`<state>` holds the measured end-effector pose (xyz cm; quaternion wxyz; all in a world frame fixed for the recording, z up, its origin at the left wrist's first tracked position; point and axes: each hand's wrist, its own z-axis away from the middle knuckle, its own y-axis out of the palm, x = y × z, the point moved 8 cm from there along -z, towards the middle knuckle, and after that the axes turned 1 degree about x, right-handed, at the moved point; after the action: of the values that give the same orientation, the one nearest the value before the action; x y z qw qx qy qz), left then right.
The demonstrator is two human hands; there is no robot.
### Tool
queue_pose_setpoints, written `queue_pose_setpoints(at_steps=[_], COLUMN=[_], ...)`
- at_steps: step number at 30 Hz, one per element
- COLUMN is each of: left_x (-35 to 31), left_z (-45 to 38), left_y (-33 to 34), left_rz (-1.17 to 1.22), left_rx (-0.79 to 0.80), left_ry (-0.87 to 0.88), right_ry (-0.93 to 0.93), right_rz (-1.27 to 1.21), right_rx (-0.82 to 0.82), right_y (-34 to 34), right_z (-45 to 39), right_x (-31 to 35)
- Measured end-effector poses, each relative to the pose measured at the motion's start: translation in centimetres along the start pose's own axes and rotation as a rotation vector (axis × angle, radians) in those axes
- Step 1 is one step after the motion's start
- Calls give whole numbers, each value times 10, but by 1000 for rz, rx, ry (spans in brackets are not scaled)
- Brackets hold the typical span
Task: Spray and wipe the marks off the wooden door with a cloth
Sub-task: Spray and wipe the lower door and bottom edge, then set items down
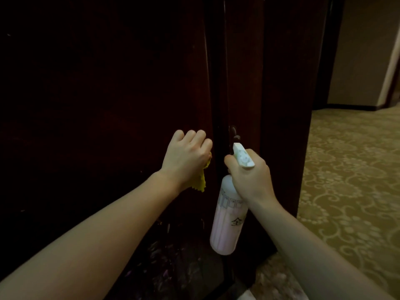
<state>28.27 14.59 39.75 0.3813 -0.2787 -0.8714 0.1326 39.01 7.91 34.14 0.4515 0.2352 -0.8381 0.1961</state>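
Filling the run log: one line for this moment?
left hand: holds yellow cloth against door | right hand: grips spray bottle, nozzle toward door edge

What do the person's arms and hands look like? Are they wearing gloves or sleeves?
No gloves and no sleeves show. Both forearms are bare from the bottom of the picture up to the wrists. The left hand and the right hand are bare too, with no rings, watch or bracelet in sight. The light is dim, so tiny details such as the nails are hard to make out.
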Motion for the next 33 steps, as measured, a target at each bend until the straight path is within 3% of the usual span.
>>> queue_pose_setpoints(at_steps=[7, 13, 20, 28, 33], left_x=[-1, -1, 4, -22, -69], left_z=[-24, -39, -77, -106, -70], left_y=[-1, -3, -10, 13, 43], left_rz=[2, 44, 99, 8, 34], left_rx=[-79, -122, -199, -172, -39], left_ry=[-36, -56, -98, -2, 267], right_ry=[-93, 26, 17, 140, 135], right_rz=[8, -124, -27, -192, -151], right_rx=[-20, 24, -13, 94, 89], right_y=[2, 3, -2, 1, -2], right_z=[-11, -19, -29, -36, -40], right_x=[-4, -28, -34, -53, -67])
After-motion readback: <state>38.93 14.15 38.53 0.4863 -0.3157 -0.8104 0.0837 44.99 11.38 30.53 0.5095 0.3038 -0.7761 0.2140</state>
